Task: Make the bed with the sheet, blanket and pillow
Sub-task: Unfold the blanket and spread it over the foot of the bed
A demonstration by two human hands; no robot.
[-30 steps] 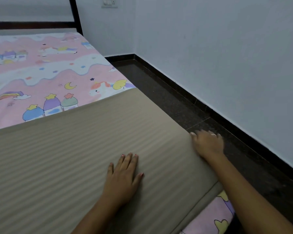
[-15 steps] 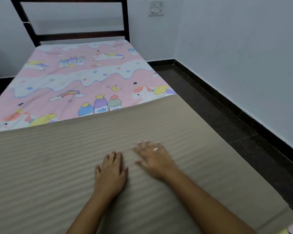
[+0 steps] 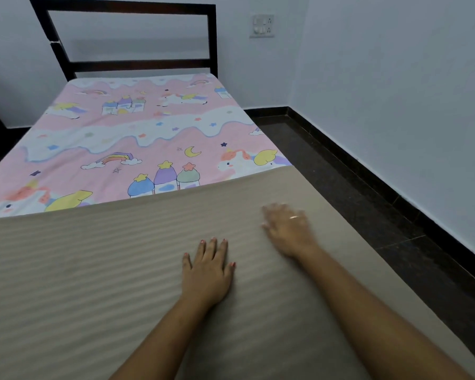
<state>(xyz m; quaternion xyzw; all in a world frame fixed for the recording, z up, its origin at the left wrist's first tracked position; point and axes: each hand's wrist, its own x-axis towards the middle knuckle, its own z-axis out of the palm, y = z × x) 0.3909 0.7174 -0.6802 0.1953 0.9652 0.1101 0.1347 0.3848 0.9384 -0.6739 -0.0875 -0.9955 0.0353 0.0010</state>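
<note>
Smoothing the blanket [image 3: 80,283], seen from the foot end of the bed. Nearest the viewer, both bare forearms reach forward over the beige striped cloth, which covers the near half of the mattress. The left hand [image 3: 207,272] lies palm down on the blanket, fingers straight and close together, gripping nothing. Just beyond it and to its right, the right hand [image 3: 288,229] is motion-blurred. Its fingers appear extended and spread flat on the cloth, with a ring on one of them, and no fold is pinched. The hands are near one another but apart.

Judged from this, the step in hand is flattening the blanket. It is best done with flat palms and light pressure, one hand anchoring the cloth while the other sweeps outward toward the right-hand side, so that ridges are pushed off the edge rather than bunched. The far hem [image 3: 203,192] runs slightly aslant across the bed; squaring it would likely need a gentle pull at the corners. Beyond the hem, the pink patterned sheet [image 3: 148,127] lies spread as far as the headboard [image 3: 121,9]. No pillow is in view; it probably belongs at that far end.
</note>
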